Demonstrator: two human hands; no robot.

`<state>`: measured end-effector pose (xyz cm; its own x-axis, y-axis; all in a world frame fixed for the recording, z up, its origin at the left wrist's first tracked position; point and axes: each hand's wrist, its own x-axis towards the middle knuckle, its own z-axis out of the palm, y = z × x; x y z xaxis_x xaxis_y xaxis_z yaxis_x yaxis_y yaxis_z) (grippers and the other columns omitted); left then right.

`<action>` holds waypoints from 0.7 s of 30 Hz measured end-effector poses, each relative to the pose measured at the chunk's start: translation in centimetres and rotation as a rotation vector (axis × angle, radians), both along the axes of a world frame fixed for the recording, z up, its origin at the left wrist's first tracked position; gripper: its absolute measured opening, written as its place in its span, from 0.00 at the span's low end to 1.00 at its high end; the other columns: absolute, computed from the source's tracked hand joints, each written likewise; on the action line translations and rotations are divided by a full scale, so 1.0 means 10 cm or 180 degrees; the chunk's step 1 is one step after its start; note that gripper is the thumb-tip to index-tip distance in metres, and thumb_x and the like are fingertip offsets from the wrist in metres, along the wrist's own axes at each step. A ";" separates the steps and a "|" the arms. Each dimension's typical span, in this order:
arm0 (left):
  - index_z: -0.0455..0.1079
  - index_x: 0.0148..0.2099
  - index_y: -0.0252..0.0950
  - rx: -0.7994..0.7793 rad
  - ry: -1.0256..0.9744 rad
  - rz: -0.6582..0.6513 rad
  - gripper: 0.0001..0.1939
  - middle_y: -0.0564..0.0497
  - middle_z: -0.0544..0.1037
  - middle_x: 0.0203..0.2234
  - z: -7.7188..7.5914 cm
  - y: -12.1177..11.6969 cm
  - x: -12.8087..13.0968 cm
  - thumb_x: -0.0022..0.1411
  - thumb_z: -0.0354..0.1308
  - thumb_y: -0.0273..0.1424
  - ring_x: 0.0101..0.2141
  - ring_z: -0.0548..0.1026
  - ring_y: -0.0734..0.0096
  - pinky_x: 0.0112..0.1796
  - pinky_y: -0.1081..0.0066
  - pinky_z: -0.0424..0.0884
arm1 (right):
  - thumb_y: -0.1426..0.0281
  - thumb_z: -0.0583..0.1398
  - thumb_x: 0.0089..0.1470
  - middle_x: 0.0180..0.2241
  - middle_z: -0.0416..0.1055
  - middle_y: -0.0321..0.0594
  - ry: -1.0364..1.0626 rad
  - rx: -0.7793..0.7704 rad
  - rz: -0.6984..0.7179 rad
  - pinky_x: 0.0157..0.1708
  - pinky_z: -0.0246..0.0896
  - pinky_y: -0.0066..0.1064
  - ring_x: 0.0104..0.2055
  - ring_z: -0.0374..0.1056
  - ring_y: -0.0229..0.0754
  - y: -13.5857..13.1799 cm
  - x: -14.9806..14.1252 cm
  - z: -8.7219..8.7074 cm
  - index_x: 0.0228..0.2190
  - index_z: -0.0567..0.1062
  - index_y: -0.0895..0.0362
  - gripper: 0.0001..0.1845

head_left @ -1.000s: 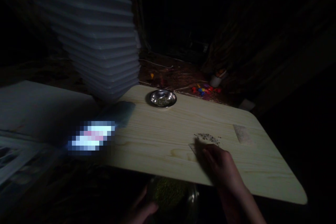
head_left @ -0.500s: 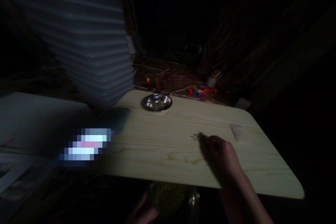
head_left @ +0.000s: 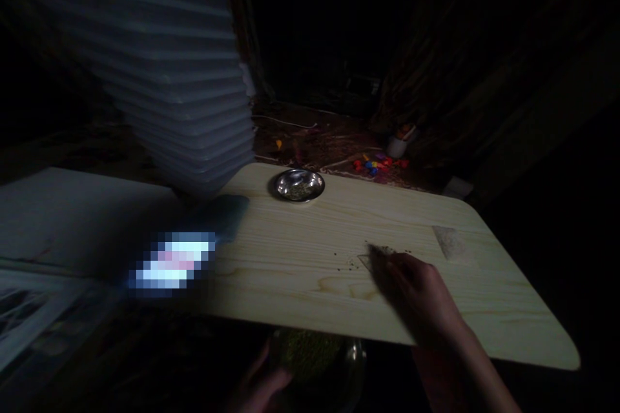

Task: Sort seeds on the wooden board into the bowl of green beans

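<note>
Below the table's near edge, my left hand (head_left: 264,387) grips the left side of a metal bowl (head_left: 357,355). Green, finely broken stuff (head_left: 312,352) fills it; its exact kind cannot be told in the dim light. My right hand (head_left: 426,284) is over the wooden tabletop, fingers drawn together and pointing down and left. Whatever they pinch is hidden by shadow. Small dark bits (head_left: 351,264) lie scattered on the wood around the fingertips. A shiny steel bowl (head_left: 300,186) with small pale-green pieces in it stands near the far edge.
A lit phone-like screen (head_left: 174,261), pixelated, is at the table's left end. Stacked pale trays or sheets (head_left: 194,90) rise behind it. A clear patch or packet (head_left: 450,244) lies on the right. Colourful small items (head_left: 380,164) and a white cup (head_left: 398,147) are on the floor beyond.
The dark bits now spread wider over the tabletop around my right fingertips. My right hand stays low over the wood; the view has shifted slightly. My left hand still holds the bowl.
</note>
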<state>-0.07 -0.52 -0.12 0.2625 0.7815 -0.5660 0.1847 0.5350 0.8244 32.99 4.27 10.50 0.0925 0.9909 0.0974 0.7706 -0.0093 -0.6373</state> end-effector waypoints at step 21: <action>0.62 0.58 0.41 0.0046 0.0172 0.0133 0.27 0.46 0.73 0.53 0.09 0.02 -0.10 0.58 0.58 0.40 0.51 0.73 0.54 0.42 0.68 0.77 | 0.67 0.55 0.59 0.31 0.80 0.42 -0.0634 0.0174 0.1107 0.28 0.61 0.36 0.29 0.73 0.45 0.39 -0.82 0.07 0.35 0.79 0.52 0.11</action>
